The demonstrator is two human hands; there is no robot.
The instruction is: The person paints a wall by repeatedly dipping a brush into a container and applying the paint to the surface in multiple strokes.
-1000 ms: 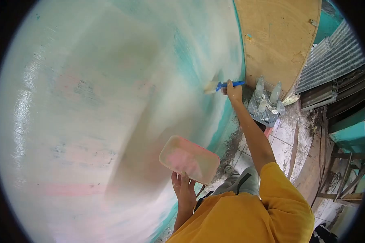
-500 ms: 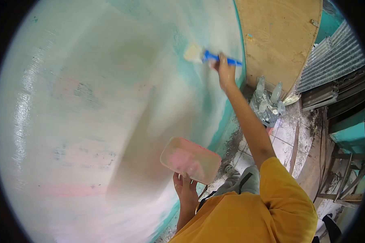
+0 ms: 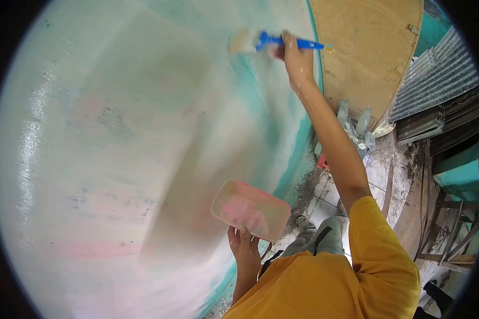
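My right hand [image 3: 294, 61] is closed round the blue handle of a wide paintbrush [image 3: 274, 41], whose pale bristles point left against the wall. The wall [image 3: 159, 127] is covered in whitish paint with turquoise and pink showing through in places. Low in the view, my left hand [image 3: 244, 249] grips the lower edge of a shallow rectangular plastic container [image 3: 250, 211] with pink and whitish paint inside. The container is tilted in front of the wall, below and to the left of the brush.
A tan board [image 3: 364, 53] leans at the upper right, with clear bottles [image 3: 363, 121] at its foot. Corrugated sheets [image 3: 436, 77] are stacked further right. A wooden frame [image 3: 457, 234] stands at the right edge, over a stained tiled floor [image 3: 324, 204].
My right hand and the paintbrush have moved up the wall and slightly left, the handle now nearer level. My left hand and the container have barely moved.
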